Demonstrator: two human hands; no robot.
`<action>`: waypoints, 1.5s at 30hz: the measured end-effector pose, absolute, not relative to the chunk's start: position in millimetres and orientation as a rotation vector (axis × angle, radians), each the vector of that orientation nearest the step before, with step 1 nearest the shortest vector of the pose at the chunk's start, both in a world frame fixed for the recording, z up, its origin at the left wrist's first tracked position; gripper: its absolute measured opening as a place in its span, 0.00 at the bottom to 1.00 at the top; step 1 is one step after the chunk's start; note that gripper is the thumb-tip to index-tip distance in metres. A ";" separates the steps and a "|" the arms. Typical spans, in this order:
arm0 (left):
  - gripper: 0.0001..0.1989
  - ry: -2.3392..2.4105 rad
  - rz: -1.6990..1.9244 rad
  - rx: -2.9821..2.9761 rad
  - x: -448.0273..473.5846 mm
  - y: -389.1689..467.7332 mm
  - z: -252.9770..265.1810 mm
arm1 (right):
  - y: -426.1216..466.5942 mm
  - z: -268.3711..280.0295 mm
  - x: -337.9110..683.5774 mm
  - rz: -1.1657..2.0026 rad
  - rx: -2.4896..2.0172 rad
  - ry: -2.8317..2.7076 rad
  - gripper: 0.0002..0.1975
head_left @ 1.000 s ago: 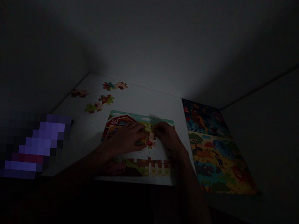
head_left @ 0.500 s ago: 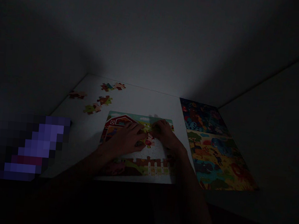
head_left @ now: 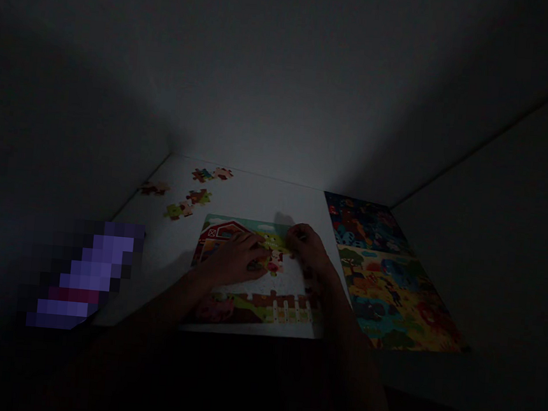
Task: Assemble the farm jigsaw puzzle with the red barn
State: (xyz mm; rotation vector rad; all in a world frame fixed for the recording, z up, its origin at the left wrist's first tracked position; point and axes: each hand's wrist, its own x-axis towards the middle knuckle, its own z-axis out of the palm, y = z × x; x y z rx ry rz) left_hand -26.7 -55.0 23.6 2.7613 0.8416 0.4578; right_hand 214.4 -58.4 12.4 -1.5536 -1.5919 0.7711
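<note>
A partly assembled farm jigsaw puzzle point(head_left: 246, 303) lies before me, with a red barn at its upper left and a white fence along the bottom. Its middle has a gap where the white surface shows. My left hand point(head_left: 235, 261) rests on the barn side, palm down, thumb apart from the stretched fingers. Beside its fingertips is a cow piece point(head_left: 275, 262). My right hand point(head_left: 309, 248) is at the puzzle's upper right, fingers curled together; what they hold, if anything, is too dark to make out.
Loose puzzle pieces lie at the back left, among them a green and pink pair point(head_left: 179, 210) and a brown one point(head_left: 154, 188). Two finished puzzles, a dark one point(head_left: 366, 223) and a savanna one point(head_left: 391, 292), lie at right. A blurred purple shape point(head_left: 88, 272) is at left. Walls surround the table.
My right hand has drawn slightly up and right, off the green part at the puzzle's top. My left hand stays on the barn side. The whole view has shifted a little.
</note>
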 end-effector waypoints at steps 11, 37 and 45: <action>0.14 1.368 0.607 2.567 -71.1 -8.0 15.9 | -44.6 -5.3 245.7 0.380 -1.856 -1.371 0.14; 0.16 1.583 0.609 2.447 -64.0 -34.5 15.7 | -38.5 -24.8 260.4 0.231 -1.990 -1.621 0.20; 0.14 1.569 0.633 2.432 -64.1 -37.7 12.7 | -37.2 -22.3 263.3 0.284 -2.013 -1.589 0.20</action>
